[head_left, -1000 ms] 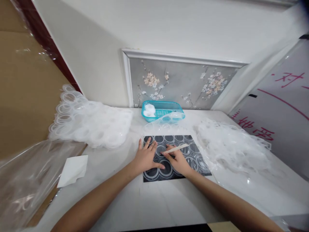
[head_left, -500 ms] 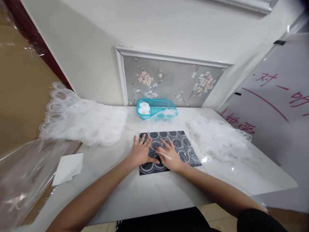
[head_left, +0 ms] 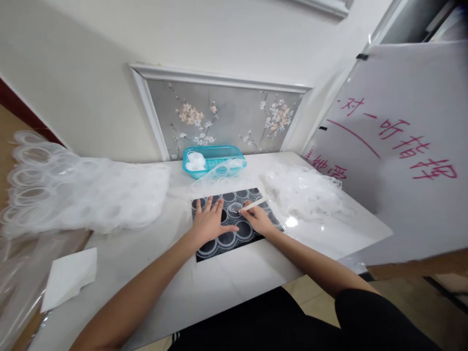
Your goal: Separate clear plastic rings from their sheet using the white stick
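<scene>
A white table [head_left: 226, 278] carries a heap of translucent ring-cut sheets [head_left: 109, 195] at far left, its outer edge cut off by the frame. On the near middle lies a black mat [head_left: 194, 204] under a ring-patterned clear film [head_left: 234, 238]. The left hand [head_left: 209, 225] rests spread on the film's left part, hiding several rings. The right hand [head_left: 258, 219] pinches a slim white stick [head_left: 255, 203] between thumb and fingers, over the film's middle; the stick slants far right, its lower tip hard to make out.
</scene>
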`<act>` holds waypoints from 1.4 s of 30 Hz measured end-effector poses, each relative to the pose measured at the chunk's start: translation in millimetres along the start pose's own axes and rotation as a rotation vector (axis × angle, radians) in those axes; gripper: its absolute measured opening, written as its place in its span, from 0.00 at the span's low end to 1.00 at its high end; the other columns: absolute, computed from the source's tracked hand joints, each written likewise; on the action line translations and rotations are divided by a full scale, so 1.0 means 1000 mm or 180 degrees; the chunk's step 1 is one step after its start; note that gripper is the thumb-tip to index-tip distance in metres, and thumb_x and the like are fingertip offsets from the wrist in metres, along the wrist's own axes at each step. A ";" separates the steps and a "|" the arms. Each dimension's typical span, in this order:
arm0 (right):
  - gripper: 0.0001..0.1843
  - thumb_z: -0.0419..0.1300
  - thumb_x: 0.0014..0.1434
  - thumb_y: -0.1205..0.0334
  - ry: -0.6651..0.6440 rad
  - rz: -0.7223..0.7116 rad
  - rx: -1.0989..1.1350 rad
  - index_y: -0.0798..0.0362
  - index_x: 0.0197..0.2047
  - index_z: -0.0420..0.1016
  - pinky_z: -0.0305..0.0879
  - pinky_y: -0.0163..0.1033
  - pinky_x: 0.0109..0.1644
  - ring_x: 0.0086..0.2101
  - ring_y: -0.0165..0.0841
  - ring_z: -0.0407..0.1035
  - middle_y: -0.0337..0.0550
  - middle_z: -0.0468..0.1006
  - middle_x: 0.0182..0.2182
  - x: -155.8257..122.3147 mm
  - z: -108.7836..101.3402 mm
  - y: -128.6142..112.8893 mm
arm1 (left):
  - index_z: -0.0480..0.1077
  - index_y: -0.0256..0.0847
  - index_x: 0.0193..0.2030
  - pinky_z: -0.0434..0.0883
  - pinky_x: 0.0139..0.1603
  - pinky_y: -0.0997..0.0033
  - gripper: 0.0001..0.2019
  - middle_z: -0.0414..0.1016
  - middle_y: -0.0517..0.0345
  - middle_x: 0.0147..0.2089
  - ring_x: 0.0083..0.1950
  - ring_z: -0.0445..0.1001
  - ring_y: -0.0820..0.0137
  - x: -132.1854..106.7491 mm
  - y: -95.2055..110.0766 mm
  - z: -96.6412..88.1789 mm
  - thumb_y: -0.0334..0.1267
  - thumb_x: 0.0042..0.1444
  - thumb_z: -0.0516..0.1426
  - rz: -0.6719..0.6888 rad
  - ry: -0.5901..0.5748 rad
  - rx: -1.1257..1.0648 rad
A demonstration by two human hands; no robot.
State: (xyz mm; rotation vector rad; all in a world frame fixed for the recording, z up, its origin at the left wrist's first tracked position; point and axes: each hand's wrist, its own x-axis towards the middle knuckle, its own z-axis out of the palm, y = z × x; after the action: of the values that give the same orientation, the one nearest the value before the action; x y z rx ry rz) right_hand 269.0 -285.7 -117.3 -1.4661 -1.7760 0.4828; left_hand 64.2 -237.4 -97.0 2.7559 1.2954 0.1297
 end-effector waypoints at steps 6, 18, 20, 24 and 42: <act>0.14 0.53 0.61 0.52 0.0029 0.0103 0.0216 0.52 0.35 0.73 0.65 0.39 0.44 0.37 0.36 0.71 0.43 0.76 0.35 -0.001 0.008 0.007 | 0.46 0.33 0.68 0.28 0.63 0.35 0.49 0.47 0.45 0.69 0.71 0.33 0.48 0.019 0.012 0.005 0.69 0.47 0.45 0.0104 -0.0358 0.0045; 0.14 0.51 0.63 0.55 -0.0136 -0.0216 -0.0243 0.52 0.39 0.74 0.63 0.45 0.52 0.49 0.42 0.69 0.46 0.78 0.38 -0.003 0.005 0.008 | 0.40 0.36 0.70 0.26 0.62 0.33 0.52 0.40 0.50 0.71 0.70 0.30 0.47 0.019 0.009 0.008 0.71 0.46 0.43 -0.0056 -0.0515 0.0037; 0.14 0.48 0.65 0.59 -0.0158 -0.0376 -0.0781 0.51 0.42 0.74 0.56 0.51 0.58 0.54 0.43 0.64 0.46 0.78 0.40 -0.008 0.006 0.002 | 0.39 0.35 0.70 0.25 0.61 0.33 0.52 0.40 0.51 0.71 0.71 0.29 0.48 0.019 0.010 0.008 0.71 0.46 0.43 -0.0064 -0.0526 0.0064; 0.11 0.52 0.61 0.63 -0.0402 -0.0909 -0.1934 0.49 0.44 0.73 0.32 0.58 0.65 0.61 0.45 0.52 0.45 0.79 0.43 -0.012 0.009 -0.017 | 0.38 0.36 0.70 0.27 0.61 0.31 0.52 0.42 0.49 0.71 0.70 0.30 0.47 0.018 0.012 0.005 0.71 0.47 0.42 -0.0028 -0.0492 0.0153; 0.15 0.51 0.61 0.54 0.0093 0.0044 -0.0081 0.54 0.31 0.72 0.63 0.38 0.38 0.33 0.36 0.69 0.41 0.72 0.28 -0.006 -0.028 0.029 | 0.42 0.33 0.69 0.36 0.65 0.41 0.50 0.45 0.50 0.70 0.70 0.31 0.48 0.044 0.043 -0.005 0.71 0.49 0.36 -0.0002 -0.0406 0.0060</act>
State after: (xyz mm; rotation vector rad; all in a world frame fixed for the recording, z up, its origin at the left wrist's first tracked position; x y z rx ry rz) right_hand 309.0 -289.0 -122.3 -1.4964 -1.7561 0.4453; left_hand 124.4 -230.3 -85.2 2.7286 1.2714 -0.0579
